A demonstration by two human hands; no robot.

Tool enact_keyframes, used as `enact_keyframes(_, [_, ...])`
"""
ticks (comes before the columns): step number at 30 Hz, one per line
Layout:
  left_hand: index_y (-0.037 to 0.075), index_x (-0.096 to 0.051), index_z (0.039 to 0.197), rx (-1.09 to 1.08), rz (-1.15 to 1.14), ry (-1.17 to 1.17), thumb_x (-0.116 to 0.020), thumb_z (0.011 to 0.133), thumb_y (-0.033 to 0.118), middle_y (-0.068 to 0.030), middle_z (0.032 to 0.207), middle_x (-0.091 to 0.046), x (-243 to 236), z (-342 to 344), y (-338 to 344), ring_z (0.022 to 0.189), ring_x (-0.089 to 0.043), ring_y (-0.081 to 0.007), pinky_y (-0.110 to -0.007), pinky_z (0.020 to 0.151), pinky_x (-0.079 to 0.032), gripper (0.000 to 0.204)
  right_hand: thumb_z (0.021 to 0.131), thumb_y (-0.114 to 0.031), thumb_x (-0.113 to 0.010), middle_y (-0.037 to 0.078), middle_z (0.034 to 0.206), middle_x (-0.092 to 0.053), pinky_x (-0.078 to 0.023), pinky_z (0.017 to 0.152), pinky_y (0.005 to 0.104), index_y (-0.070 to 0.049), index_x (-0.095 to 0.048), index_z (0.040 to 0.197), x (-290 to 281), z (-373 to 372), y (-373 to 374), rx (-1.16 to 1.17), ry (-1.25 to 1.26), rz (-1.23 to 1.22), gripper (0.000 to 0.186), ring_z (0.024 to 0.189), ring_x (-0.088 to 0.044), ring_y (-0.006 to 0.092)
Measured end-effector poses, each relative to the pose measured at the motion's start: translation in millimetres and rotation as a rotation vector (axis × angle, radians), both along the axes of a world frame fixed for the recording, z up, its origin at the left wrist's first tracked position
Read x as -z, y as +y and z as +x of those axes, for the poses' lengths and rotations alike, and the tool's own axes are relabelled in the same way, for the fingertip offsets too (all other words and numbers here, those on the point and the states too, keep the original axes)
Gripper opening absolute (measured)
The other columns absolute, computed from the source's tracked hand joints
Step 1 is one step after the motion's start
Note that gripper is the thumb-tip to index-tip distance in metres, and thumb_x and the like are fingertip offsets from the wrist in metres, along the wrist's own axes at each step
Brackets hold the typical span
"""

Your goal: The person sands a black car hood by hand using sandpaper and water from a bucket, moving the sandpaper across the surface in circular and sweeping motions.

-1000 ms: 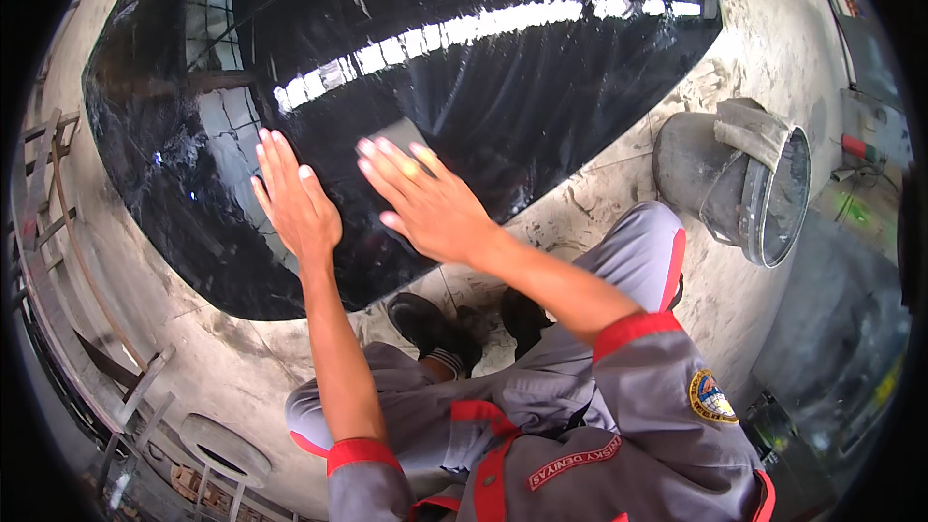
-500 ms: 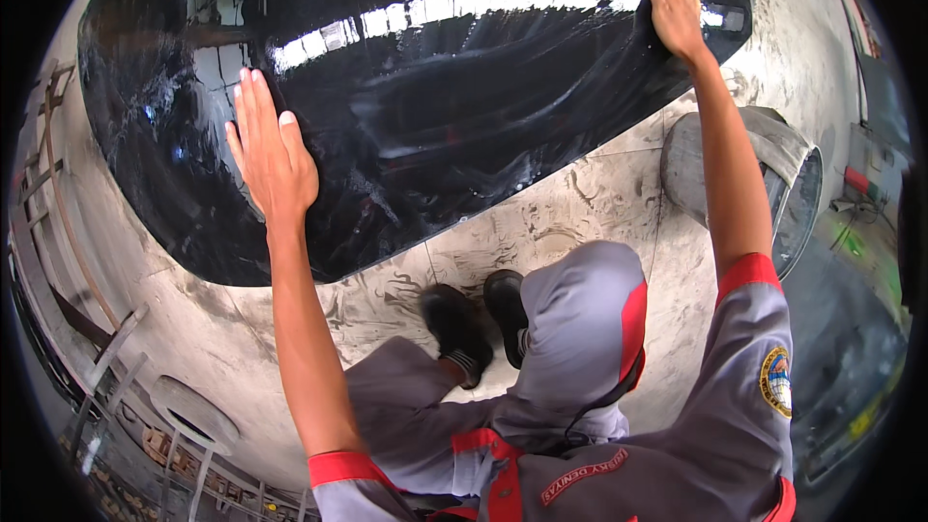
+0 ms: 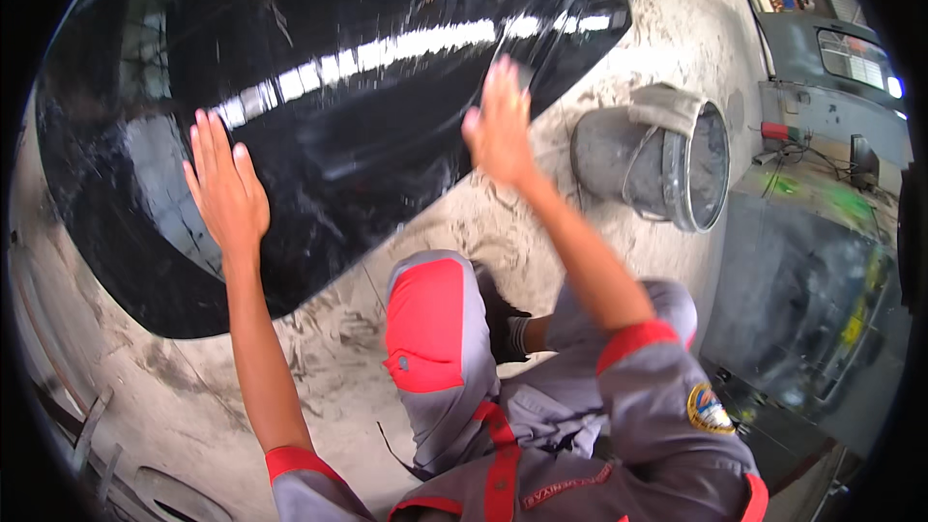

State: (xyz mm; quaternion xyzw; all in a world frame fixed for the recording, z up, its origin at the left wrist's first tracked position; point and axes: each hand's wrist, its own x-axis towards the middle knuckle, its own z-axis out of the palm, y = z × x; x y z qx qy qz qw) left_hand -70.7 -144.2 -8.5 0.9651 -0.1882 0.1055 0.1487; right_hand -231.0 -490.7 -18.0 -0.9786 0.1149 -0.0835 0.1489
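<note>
A large, glossy black sheet or panel [image 3: 333, 150] with rounded corners fills the upper left, its surface streaked and smeared and mirroring bright windows. Flat on its left part lies my left hand [image 3: 232, 198], fingers stretched out and holding nothing. My right hand [image 3: 503, 126] is over the near right edge of the panel, slightly blurred, with the fingers extended and the thumb apart. No tool or cloth shows in either hand. Whether the right palm fully touches the surface I cannot tell.
Right of the panel stands a grey bucket [image 3: 628, 159] with a wire handle and a cloth [image 3: 667, 108] draped over its rim. My bent knees [image 3: 425, 329] are close to the panel's near edge. Grey painted panels [image 3: 793, 280] stand farther right, metal framing [image 3: 92, 430] at lower left.
My right hand has come from the panel's far right corner back toward me and leftward. My left hand stays flat on the panel. The view has turned right, showing more of the bucket; my legs have shifted.
</note>
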Motion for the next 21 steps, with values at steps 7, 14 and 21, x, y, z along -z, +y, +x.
enact_keyframes(7, [0.009, -0.028, 0.163, -0.038, 0.048, 0.055, -0.032, 0.110, 0.026, -0.0097, 0.170, -0.027, -5.5, -6.6, 0.9, 0.157, -0.024, -0.0293, -0.051, 0.126, -0.016, 0.056, 0.105, -0.034, -0.045, 0.022, 0.171, -0.014, -0.017, 0.124, 0.0588, 0.002, -0.016, 0.163, -17.6, 5.5, -20.7, -0.004, 0.011, 0.008, 0.073, 0.158, -0.014, 0.0394])
enact_keyframes(14, [0.007, -0.028, 0.163, -0.011, 0.091, 0.042, -0.034, 0.108, 0.024, -0.0123, 0.169, -0.027, -3.0, -0.5, -15.6, 0.156, -0.025, -0.0313, -0.051, 0.125, -0.017, 0.057, 0.107, -0.039, -0.041, 0.021, 0.170, -0.020, -0.015, 0.126, 0.0512, 0.002, -0.022, 0.161, -20.4, 92.2, -154.7, 0.223, -0.013, -0.082, 0.070, 0.158, -0.017, 0.0364])
enact_keyframes(21, [0.007, -0.031, 0.162, -0.076, 0.075, 0.035, -0.032, 0.110, 0.025, -0.0113, 0.169, -0.028, -10.9, -2.0, 3.6, 0.156, -0.025, -0.0308, -0.051, 0.126, -0.016, 0.055, 0.104, -0.033, -0.049, 0.024, 0.170, -0.016, -0.017, 0.123, 0.0603, 0.005, -0.020, 0.161, -7.2, -27.0, -7.0, 0.001, 0.071, 0.107, 0.075, 0.157, -0.017, 0.0414])
